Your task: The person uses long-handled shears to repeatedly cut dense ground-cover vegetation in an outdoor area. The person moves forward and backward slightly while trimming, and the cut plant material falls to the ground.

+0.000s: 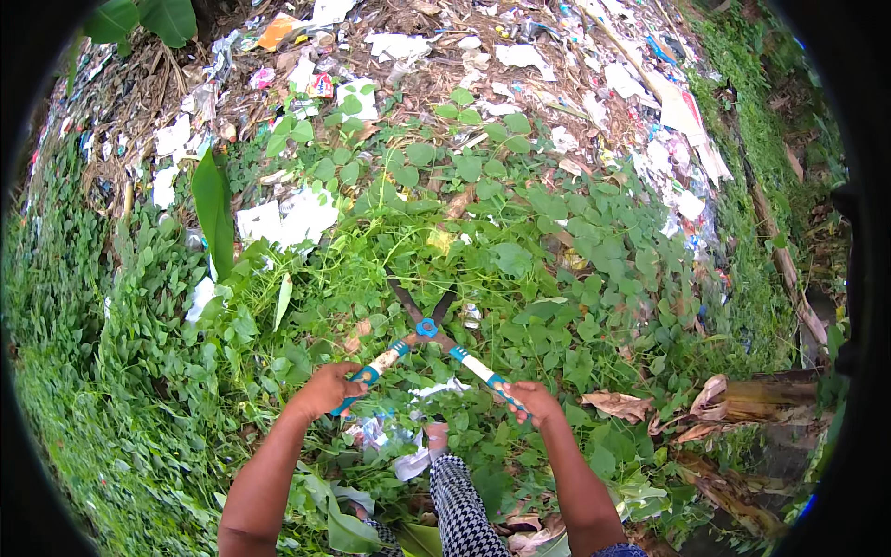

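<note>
Before me is a pair of hedge shears with white and teal handles and a blue pivot knob. Its two dark blades are spread apart, their tips among green vines. My left hand grips the end of the left handle. Around the end of the right handle my right hand is closed. Leaves partly cover the blade tips.
Scattered plastic and paper litter covers the slope ahead. A white sheet lies left of the vines. Cut banana stems lie at the right. My patterned trouser leg stands among leaves and scraps below the shears.
</note>
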Demonstrator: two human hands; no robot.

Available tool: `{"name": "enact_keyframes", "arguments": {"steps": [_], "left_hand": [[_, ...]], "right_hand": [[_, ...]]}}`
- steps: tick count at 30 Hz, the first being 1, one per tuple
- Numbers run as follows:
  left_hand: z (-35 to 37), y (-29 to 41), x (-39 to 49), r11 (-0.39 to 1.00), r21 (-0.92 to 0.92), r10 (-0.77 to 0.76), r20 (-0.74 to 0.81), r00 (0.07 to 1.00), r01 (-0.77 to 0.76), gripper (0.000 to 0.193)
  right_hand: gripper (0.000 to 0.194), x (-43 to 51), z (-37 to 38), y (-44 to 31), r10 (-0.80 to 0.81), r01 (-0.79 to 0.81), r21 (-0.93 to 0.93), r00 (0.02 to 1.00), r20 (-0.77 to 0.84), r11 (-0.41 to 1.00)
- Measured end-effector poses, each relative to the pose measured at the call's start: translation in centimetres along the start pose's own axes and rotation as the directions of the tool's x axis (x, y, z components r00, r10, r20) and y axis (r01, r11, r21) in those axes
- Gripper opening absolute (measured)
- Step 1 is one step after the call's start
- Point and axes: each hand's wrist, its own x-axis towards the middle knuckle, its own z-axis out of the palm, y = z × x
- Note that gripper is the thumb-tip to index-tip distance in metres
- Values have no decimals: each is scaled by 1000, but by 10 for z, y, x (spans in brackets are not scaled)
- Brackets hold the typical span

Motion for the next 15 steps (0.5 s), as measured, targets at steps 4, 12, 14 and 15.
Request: {"name": "enact_keyframes", "arguments": {"steps": [4, 12, 14, 15], "left_hand": [[17, 13, 37, 997, 76, 26, -86, 996, -19, 40], [40, -10, 70, 936, -223, 96, -580, 809, -271, 52], [-25, -23, 19, 933, -302, 73, -369, 927, -194, 55], [-49, -28, -7, 949, -276, 76, -274, 959, -155, 53]], "right_hand": [[32, 39, 3, -15, 33, -34, 26, 999, 30, 999], [30, 79, 151, -112, -252, 260, -163, 966, 63, 952], [28, 63, 113, -105, -228, 234, -167, 972, 58, 958], [27, 49, 94, -102, -200, 211, -180, 977, 78, 961]]}}
